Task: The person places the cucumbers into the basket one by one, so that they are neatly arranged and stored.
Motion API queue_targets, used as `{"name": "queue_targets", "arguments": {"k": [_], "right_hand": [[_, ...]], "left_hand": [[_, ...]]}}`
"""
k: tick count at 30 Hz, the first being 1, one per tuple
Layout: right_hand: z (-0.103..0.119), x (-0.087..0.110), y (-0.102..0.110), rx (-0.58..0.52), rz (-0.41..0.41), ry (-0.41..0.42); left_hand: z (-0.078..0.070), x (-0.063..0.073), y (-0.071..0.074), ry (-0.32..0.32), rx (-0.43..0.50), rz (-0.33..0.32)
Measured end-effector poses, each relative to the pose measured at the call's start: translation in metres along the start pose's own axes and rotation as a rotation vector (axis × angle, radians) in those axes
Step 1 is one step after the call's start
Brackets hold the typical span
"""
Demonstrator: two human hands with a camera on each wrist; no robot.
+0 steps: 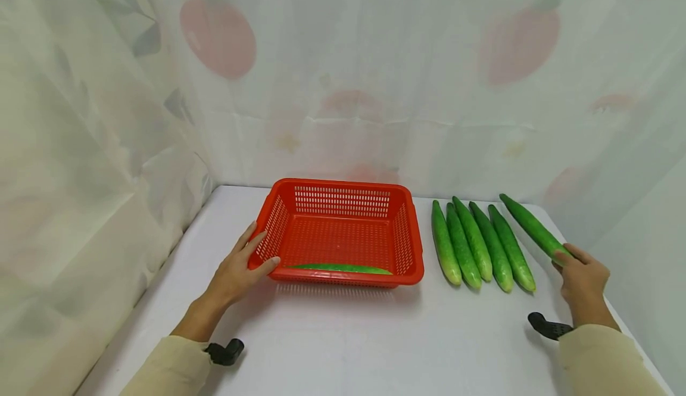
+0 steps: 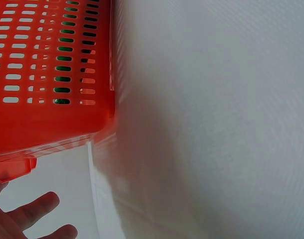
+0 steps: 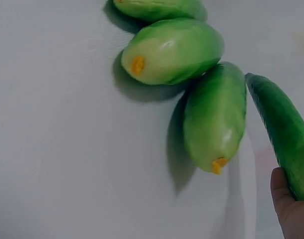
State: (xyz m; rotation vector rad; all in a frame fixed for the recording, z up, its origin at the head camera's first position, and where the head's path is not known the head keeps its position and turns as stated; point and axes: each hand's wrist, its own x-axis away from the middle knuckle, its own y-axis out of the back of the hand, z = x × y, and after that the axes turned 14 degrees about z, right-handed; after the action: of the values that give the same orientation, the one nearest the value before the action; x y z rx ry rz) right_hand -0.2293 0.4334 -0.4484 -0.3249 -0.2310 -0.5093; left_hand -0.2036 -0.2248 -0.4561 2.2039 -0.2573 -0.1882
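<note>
My right hand (image 1: 585, 277), at the right side of the table, grips the near end of a green cucumber (image 1: 533, 227). In the right wrist view the thumb lies along this cucumber (image 3: 280, 124). My left hand (image 1: 239, 271) rests at the left front corner of a red plastic basket (image 1: 343, 278), thumb on the rim and fingers spread along the left side. Inside the basket, one cucumber (image 1: 337, 268) lies against the front wall, mostly hidden by the rim. Its green shows through the slots in the left wrist view.
Several cucumbers (image 1: 470, 241) lie side by side between the basket and my right hand, their pale ends toward me. The white table (image 1: 343, 336) meets a printed curtain (image 1: 343, 74) at the back and on the left.
</note>
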Motion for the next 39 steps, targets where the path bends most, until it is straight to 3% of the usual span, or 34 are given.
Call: {"name": "queue_targets", "arguments": {"k": [10, 26, 39], "right_hand": [[0.016, 0.012, -0.003, -0.071, 0.137, 0.094], [0.037, 0.030, -0.013, -0.059, 0.348, 0.177], [0.051, 0.049, -0.029, -0.055, 0.576, 0.295]], "left_hand": [[0.001, 0.000, 0.000, -0.002, 0.007, 0.002], [0.002, 0.000, 0.001, -0.008, 0.014, 0.008], [0.001, 0.001, 0.002, -0.005, 0.012, 0.007]]}}
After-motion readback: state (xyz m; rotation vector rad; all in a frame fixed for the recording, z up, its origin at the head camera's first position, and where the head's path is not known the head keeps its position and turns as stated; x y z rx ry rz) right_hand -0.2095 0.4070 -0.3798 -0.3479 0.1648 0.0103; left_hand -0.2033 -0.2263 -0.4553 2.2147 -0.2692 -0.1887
